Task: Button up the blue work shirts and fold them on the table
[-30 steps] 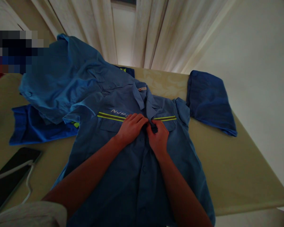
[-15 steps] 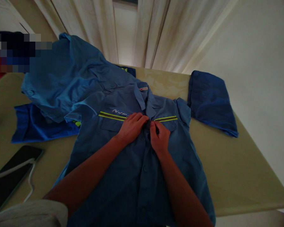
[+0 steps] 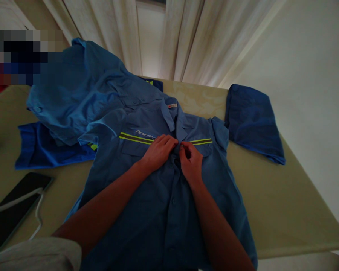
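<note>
A blue work shirt [image 3: 138,226] lies front up on the table, its collar pointing away from me and yellow-edged stripes across the chest. Just under the collar, my left hand [image 3: 159,150] is closed on the front placket at its fingertips. Close beside it, my right hand [image 3: 191,160] pinches the other side of the same placket between thumb and forefinger. Whether a button is between the fingers is hidden. Further down the placket a button [image 3: 173,201] shows. A white label [image 3: 172,105] sits inside the collar.
Another light blue garment [image 3: 101,82] is heaped at the back left, over darker blue cloth [image 3: 53,150]. A folded dark blue garment [image 3: 252,122] lies at the right. A phone [image 3: 19,207] with a white cable [image 3: 38,210] rests at the left on the table [image 3: 285,210]. Curtains [image 3: 203,41] hang behind.
My right fingertips have shifted slightly upward along the placket, and a small dark gap in the cloth shows below them. My left hand stays nearly still. The view has moved a little.
</note>
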Available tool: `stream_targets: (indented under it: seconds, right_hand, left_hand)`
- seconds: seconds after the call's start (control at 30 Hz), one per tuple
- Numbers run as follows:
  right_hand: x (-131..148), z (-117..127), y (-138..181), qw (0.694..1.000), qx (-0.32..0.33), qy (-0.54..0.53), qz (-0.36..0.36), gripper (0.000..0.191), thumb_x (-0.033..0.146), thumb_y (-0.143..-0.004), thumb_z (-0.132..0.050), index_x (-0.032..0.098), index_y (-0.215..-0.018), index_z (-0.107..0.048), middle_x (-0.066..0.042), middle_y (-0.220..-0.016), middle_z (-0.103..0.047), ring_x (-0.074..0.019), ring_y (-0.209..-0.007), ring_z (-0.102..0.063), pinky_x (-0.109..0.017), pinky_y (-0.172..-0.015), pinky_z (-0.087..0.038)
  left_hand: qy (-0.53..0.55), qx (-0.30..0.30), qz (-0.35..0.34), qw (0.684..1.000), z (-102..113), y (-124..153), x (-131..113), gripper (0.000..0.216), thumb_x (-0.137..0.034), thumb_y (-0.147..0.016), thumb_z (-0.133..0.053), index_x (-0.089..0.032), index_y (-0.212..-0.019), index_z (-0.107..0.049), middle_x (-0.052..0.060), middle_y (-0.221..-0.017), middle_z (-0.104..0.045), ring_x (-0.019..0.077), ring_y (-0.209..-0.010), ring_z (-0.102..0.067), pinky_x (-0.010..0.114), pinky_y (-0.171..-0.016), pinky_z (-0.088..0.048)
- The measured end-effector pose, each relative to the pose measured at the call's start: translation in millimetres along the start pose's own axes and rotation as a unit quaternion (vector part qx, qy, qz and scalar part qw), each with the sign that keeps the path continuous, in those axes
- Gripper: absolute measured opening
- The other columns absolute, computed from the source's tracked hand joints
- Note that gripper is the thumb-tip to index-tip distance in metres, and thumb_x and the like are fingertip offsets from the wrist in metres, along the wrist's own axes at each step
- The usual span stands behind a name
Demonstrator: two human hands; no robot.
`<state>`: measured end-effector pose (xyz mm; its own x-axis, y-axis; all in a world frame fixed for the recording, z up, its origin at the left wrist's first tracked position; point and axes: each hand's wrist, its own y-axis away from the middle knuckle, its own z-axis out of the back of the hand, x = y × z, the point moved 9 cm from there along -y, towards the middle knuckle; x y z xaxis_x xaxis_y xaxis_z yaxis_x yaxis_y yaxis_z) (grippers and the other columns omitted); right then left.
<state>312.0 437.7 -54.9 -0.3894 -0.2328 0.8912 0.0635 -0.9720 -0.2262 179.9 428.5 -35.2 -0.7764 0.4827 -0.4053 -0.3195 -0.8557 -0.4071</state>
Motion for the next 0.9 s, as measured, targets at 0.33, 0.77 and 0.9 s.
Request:
stream_targets:
  seconds: [0.33,0.77,0.9]
  right_hand:
    - [0,4,-2,1.0,-0.019,0.013,0.001,0.022,0.036,-0.095,-0.061,0.02,-0.101,-0.075,-0.006,-0.091,-0.076,-0.0185,-0.078,-0.069,-0.032,-0.075,-0.056]
    - [12,6,-3,0.997,-0.024,0.032,0.063,0.017,0.028,-0.094,-0.063,0.022,-0.098,-0.078,-0.005,-0.093,-0.071,-0.0186,-0.083,-0.068,-0.033,-0.076,-0.056]
    - [13,4,-4,0.996,-0.017,0.044,0.074,0.018,0.027,-0.095,-0.062,0.023,-0.099,-0.078,-0.006,-0.096,-0.072,-0.0197,-0.086,-0.069,-0.035,-0.079,-0.057]
  left_hand:
    - [0.041,-0.009,0.024,0.999,4,-2,3,0.019,-0.014,-0.102,-0.047,-0.017,-0.11,-0.064,0.007,-0.103,-0.069,0.0219,-0.099,-0.062,0.036,-0.092,-0.051]
    - [0.041,-0.012,0.027,0.999,6,-1,4,0.015,-0.016,-0.102,-0.049,-0.018,-0.105,-0.064,0.006,-0.097,-0.07,0.0215,-0.093,-0.062,0.035,-0.087,-0.051]
    - [0.042,-0.017,0.034,0.998,6,-1,6,0.017,-0.018,-0.103,-0.048,-0.019,-0.106,-0.064,0.006,-0.098,-0.07,0.0214,-0.094,-0.062,0.035,-0.087,-0.05]
